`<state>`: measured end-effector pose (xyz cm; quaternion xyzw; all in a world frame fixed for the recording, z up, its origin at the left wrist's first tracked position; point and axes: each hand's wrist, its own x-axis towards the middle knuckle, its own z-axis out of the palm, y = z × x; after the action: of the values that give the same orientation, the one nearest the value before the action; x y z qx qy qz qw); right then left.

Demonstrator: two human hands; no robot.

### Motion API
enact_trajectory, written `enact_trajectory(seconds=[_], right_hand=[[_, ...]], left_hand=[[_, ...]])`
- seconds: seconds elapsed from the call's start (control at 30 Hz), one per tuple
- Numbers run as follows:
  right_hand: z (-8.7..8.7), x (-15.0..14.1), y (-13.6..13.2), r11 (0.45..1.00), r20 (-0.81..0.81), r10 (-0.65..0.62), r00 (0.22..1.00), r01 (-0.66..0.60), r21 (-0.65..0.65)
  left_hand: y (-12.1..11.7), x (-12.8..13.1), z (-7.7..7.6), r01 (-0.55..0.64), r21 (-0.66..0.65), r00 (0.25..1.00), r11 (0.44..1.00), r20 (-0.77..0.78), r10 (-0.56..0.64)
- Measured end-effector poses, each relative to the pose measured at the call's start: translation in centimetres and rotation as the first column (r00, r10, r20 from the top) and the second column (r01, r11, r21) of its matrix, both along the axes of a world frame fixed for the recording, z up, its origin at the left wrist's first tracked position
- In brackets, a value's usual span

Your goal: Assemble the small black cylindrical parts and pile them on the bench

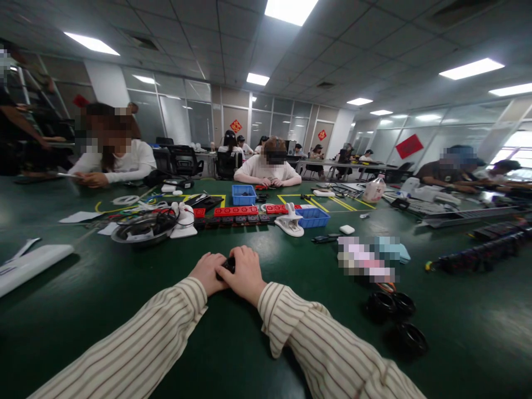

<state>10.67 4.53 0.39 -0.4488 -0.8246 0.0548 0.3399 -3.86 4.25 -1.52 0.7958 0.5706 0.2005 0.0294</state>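
Observation:
My left hand (209,272) and my right hand (245,273) rest together on the green table (124,299), both in striped sleeves. Their fingers are curled around a small black part (228,265) held between them; most of it is hidden. Beyond the hands lie a row of red and black blocks (235,211), two blue bins (244,195) (312,217) and a white clip-like tool (290,223).
Black rings (393,307) lie at the right near my right arm. A metal dish with cables (143,228) stands at the left, a white flat object (29,266) at the far left. Other people sit across the table and at tables behind.

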Motion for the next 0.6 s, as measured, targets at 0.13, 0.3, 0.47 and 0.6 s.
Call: enact_trajectory(seconds=[0.13,0.3,0.47,0.6], right_hand=[[0.0,0.1,0.1,0.998,-0.024,0.068,0.997,-0.067,0.02],[0.1,0.4,0.0,0.976,-0.046,0.218,0.975,-0.216,0.038],[0.3,0.4,-0.3,0.956,-0.056,0.294,0.954,-0.292,0.039],[0.3,0.4,-0.3,0.959,-0.126,0.283,0.951,-0.279,0.052]], left_hand=[[0.5,-0.6,-0.6,0.031,0.008,0.998,0.999,0.05,-0.031],[1.4,-2.3,-1.3,0.144,-0.014,0.985,0.989,0.102,-0.142],[2.2,-3.1,-2.0,0.188,-0.039,0.976,0.981,0.122,-0.182],[1.9,-2.8,-2.0,0.162,-0.027,0.977,0.986,0.142,-0.157]])
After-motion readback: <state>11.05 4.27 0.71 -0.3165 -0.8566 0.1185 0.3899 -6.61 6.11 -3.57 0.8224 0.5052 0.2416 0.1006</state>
